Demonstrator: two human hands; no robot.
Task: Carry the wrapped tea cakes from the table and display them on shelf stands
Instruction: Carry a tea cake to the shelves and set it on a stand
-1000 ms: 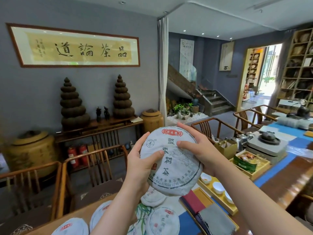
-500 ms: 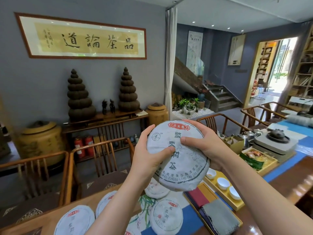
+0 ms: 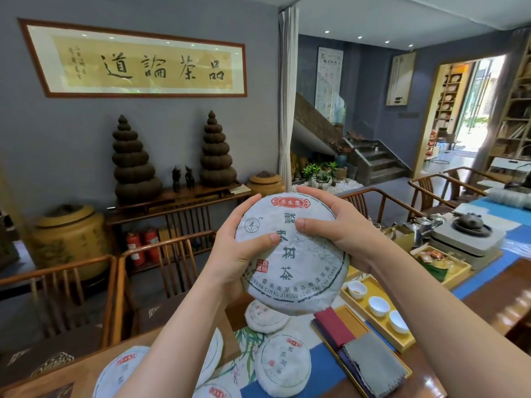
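Observation:
I hold one round tea cake point(image 3: 298, 271) in white paper with green and red print up in front of me, its face tilted toward me. My left hand point(image 3: 235, 254) grips its left edge with the thumb across the face. My right hand point(image 3: 336, 225) grips the upper right edge, thumb on the printed front. Several more wrapped tea cakes lie on the wooden table point(image 3: 71, 377) below: one point(image 3: 283, 366) in the middle, one point(image 3: 265, 315) just behind it, one point(image 3: 120, 372) at the left. Shelves point(image 3: 514, 122) with goods stand at the far right.
Wooden chairs point(image 3: 161, 271) line the table's far side. A yellow tray with white cups point(image 3: 379, 307) and folded cloths point(image 3: 373, 366) lie to the right, with a tea set point(image 3: 471, 225) beyond. A side table with dark stacked ornaments point(image 3: 132, 165) stands at the grey wall.
The tea cake has stayed lifted in both hands. My view has shifted slightly, and the hands and cake sit a little lower and nearer in the picture.

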